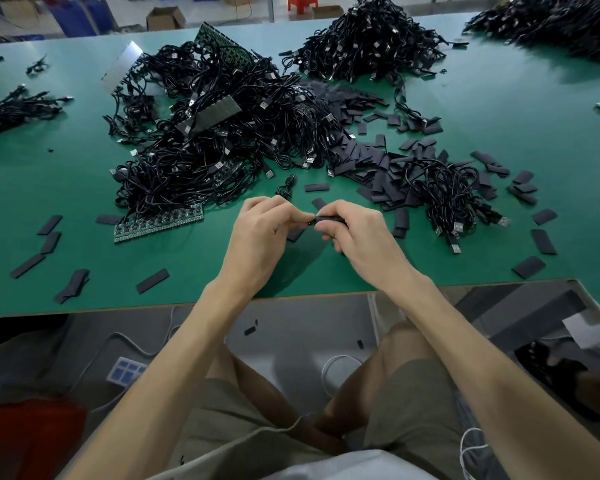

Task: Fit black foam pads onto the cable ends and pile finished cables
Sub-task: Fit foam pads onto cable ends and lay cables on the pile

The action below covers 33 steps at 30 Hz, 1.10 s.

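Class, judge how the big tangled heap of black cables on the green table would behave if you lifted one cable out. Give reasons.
Probably floppy: the heap of cables lies in loose loops and curls. Likely to snag: strands cross and plugs stick out, so neighbours may drag along. Each cable looks thin, so probably light.

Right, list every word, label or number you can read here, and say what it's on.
None can be read.
Circuit boards: any markings too small.
USB plugs: any marks too small.
Cardboard boxes: blurred, nothing legible.
Foam pad in the right hand: no print shows.
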Available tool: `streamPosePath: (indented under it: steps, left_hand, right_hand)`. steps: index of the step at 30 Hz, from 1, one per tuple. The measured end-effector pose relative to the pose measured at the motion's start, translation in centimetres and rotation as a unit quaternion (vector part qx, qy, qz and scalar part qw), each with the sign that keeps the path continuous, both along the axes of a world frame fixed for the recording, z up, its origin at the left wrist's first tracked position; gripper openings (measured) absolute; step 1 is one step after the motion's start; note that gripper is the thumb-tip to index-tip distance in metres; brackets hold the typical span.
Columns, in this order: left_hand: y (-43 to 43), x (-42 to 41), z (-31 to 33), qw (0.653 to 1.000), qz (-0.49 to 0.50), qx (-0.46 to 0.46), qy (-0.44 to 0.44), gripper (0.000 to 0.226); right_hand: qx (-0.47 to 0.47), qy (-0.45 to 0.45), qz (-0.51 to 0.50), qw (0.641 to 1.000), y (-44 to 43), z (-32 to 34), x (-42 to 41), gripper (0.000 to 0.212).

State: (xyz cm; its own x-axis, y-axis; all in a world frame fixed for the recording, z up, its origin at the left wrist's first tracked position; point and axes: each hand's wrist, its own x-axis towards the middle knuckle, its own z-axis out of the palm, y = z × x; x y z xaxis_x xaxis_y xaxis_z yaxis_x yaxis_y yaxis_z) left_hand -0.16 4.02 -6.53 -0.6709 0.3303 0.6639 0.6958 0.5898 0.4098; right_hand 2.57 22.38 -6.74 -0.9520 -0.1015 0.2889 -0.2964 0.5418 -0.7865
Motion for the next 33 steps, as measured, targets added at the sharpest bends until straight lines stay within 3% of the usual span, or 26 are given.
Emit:
streamPosePath:
  steps: [18,33]
  left_hand:
    - [-0.08,-0.24,-0.31,1.000,0.005,-0.003,-0.008,0.025]
    - [-0.04,0.16,-0.09,0.999,-0.007,-0.015,0.033,0.017]
  right_hand:
    - [0.005,0.018,0.010,1.000,0.14,-0.21,-0.03,0.010]
    - [0.020,0.016,0.028,0.999,0.12,-0.18,0.14,0.009]
